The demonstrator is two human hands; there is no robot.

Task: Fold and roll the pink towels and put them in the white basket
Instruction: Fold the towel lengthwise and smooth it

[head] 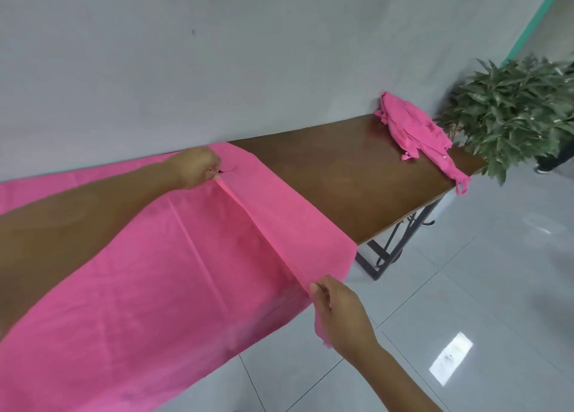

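One pink towel spread over the tabletop.
We pinch its raised fold, left hand far, right hand near.

1 table: brown wood, against grey wall | legs: black metal | 1 plant: leafy green, by table's far end | floor: pale glossy tiles

My only camera rides on my head, looking forward and down along the table toward the wall, rolled so the tabletop slants. It sits close: my left hand, right hand and the pink towel fill the lower frame. The wide lens catches floor at right.
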